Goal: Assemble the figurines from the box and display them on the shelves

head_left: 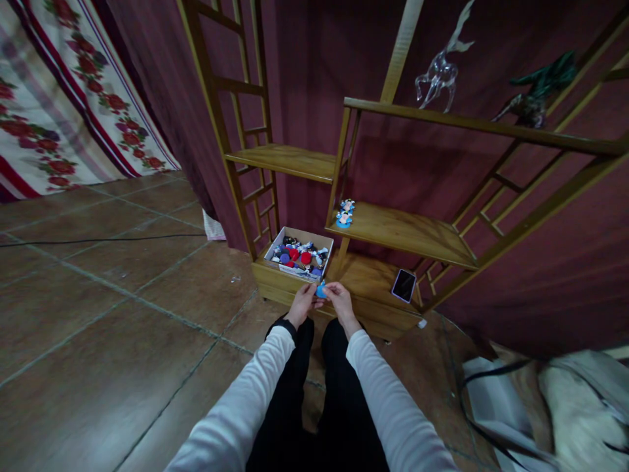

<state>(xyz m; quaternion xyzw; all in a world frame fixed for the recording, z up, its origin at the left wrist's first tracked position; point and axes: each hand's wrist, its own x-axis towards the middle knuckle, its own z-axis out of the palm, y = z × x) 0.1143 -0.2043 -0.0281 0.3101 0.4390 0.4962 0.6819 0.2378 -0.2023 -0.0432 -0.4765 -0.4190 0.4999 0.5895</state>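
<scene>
A small blue figurine is pinched between my two hands, just in front of the low cabinet's edge. My left hand closes on its left side, and my right hand grips it from the right. Fingers cover much of it, so its shape is hard to make out. Right beyond my hands, an open white box is filled with several small figurines and red, blue and purple round pieces. Two figurines with blue bases stand on the left end of the middle shelf.
The wooden shelf unit has slanting lattice sides. A phone or tablet lies on its lower right surface. Up on the top shelf stand a clear glass deer and a dark green figure. Bags lie at right; a cable crosses the floor.
</scene>
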